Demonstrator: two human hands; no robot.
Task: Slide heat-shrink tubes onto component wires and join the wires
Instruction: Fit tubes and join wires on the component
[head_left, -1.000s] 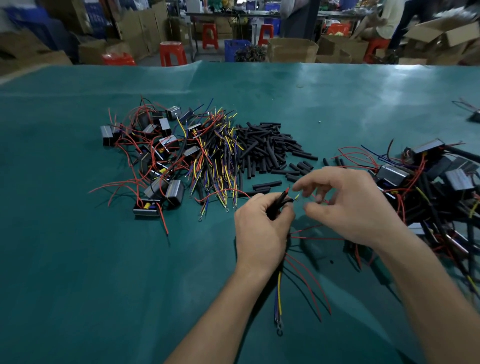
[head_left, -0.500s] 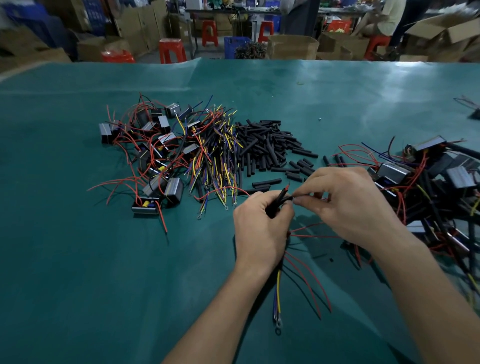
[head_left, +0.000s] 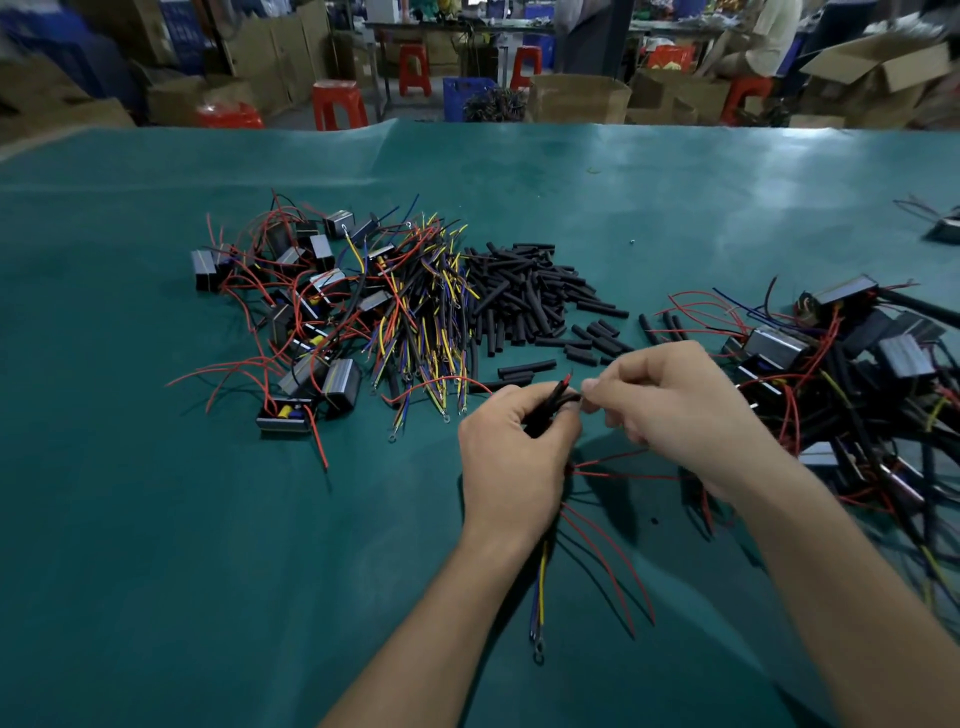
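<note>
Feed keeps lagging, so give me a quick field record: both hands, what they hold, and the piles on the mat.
left hand: grips a bundle of wires with black tubes
right hand: pinches at the bundle's tip
loose tube pile: centre of the green mat, beyond the hands
components with wires: heap at left
second component heap: at right

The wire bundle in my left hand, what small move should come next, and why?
Probably finish joining the tips: the left hand grips the wire bundle with a red end poking up, and the right hand pinches right at those tips. Whether a tube already sits on the wires is unclear; spares lie in the heat-shrink pile.
</note>
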